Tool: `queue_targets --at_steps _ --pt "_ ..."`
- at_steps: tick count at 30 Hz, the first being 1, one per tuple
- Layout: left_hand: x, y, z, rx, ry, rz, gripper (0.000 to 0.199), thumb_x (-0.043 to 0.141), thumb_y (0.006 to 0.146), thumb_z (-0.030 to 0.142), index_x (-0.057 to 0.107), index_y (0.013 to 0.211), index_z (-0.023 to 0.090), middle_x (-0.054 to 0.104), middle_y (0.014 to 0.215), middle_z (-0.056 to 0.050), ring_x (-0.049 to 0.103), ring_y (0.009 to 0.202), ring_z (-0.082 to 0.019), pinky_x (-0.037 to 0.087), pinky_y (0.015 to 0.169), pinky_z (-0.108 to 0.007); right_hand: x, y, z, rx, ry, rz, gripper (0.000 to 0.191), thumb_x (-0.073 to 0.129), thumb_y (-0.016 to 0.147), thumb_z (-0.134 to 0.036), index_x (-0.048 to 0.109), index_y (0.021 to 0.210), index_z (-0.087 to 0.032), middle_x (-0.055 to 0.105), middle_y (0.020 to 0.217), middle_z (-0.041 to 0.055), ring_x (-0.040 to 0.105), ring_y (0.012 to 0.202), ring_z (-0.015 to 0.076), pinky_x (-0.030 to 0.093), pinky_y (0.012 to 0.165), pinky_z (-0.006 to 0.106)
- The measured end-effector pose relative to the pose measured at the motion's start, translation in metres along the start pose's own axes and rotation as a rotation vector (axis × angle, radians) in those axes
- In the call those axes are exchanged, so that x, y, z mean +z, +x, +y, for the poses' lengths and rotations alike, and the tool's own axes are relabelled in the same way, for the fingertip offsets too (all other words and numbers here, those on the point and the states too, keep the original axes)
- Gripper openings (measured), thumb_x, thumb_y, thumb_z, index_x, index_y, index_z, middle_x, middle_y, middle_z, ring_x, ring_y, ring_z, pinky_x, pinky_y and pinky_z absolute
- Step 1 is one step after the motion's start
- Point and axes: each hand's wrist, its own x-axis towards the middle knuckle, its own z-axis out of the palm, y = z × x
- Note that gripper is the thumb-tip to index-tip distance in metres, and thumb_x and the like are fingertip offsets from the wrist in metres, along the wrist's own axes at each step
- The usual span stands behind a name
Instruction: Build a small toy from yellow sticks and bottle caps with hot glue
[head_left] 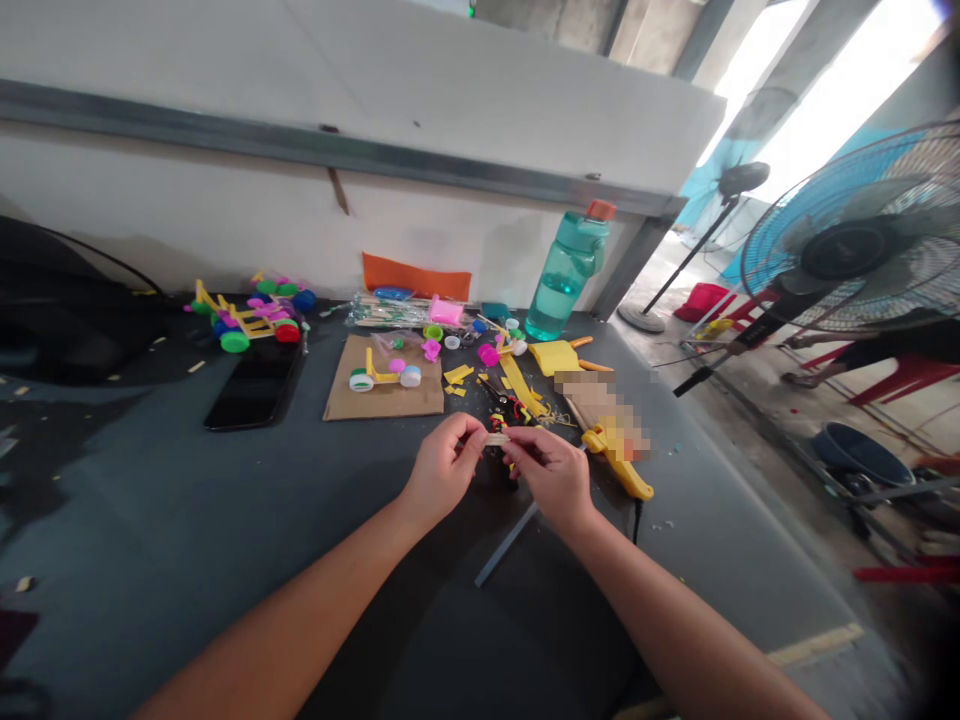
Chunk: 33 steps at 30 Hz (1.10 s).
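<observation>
My left hand (448, 465) and my right hand (551, 474) meet over the dark tabletop, fingers pinched. Between their fingertips is a short pale strip (496, 439), which looks like a piece of wooden stick. Just behind the fingers lie dark-handled scissors (513, 405), partly hidden. A yellow hot glue gun (621, 468) rests to the right of my right hand, and a long grey translucent rod (504, 548) runs out from under that hand. Beyond my left hand, a small yellow-framed toy car (384, 376) with bottle-cap wheels stands on a cardboard piece (346, 400).
Several bottle-cap toy cars (251, 315) stand by a black phone (253, 385) at the left. Yellow foam (553, 357), loose caps (451, 342) and an orange sheet (417, 277) lie toward the wall. A teal water bottle (564, 280) stands behind; a fan (840, 250) is at right.
</observation>
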Motion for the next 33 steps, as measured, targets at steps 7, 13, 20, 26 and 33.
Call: queue_targets --at_steps 7,13,20,26,33 --pt "-0.001 0.000 0.002 -0.012 -0.016 0.000 0.024 0.046 0.087 0.039 0.052 0.077 0.018 0.051 0.065 0.003 0.050 0.052 -0.010 0.038 0.049 -0.021 0.001 0.000 0.001 -0.006 0.011 0.004 0.017 0.061 0.078 -0.031 0.071 0.092 -0.024 0.070 0.076 0.0017 0.061 0.050 0.0123 0.053 0.048 0.025" --pt "-0.001 0.000 0.004 -0.015 -0.052 -0.001 0.023 0.047 0.086 0.039 0.052 0.076 0.018 0.052 0.064 0.002 0.050 0.052 -0.010 0.039 0.048 -0.021 0.000 0.000 -0.001 -0.012 0.007 0.001 0.018 0.062 0.078 -0.032 0.071 0.091 -0.025 0.069 0.075 0.0019 0.061 0.051 0.0128 0.053 0.048 0.025" --pt "-0.005 0.003 -0.001 -0.034 -0.073 -0.048 0.023 0.047 0.085 0.038 0.052 0.076 0.018 0.051 0.060 0.003 0.050 0.051 -0.010 0.039 0.049 -0.022 -0.003 0.001 -0.002 0.041 0.059 -0.064 0.026 0.054 0.083 -0.035 0.068 0.100 -0.022 0.068 0.072 0.0023 0.062 0.055 0.0137 0.053 0.050 0.025" --pt "-0.009 0.006 -0.006 -0.055 -0.086 -0.103 0.024 0.050 0.083 0.040 0.051 0.075 0.018 0.050 0.058 0.004 0.050 0.048 -0.010 0.037 0.047 -0.021 -0.007 0.005 -0.003 0.153 0.112 -0.122 0.021 0.059 0.079 -0.037 0.066 0.073 -0.018 0.063 0.059 -0.0002 0.058 0.049 0.0115 0.047 0.043 0.020" --pt "-0.007 0.007 -0.004 -0.077 -0.122 -0.050 0.027 0.049 0.084 0.043 0.052 0.074 0.018 0.051 0.056 0.004 0.049 0.047 -0.010 0.038 0.047 -0.021 -0.001 0.004 -0.005 0.344 0.247 -0.223 0.020 0.065 0.071 -0.037 0.064 0.069 -0.017 0.060 0.055 -0.0019 0.050 0.042 0.0077 0.038 0.034 0.016"
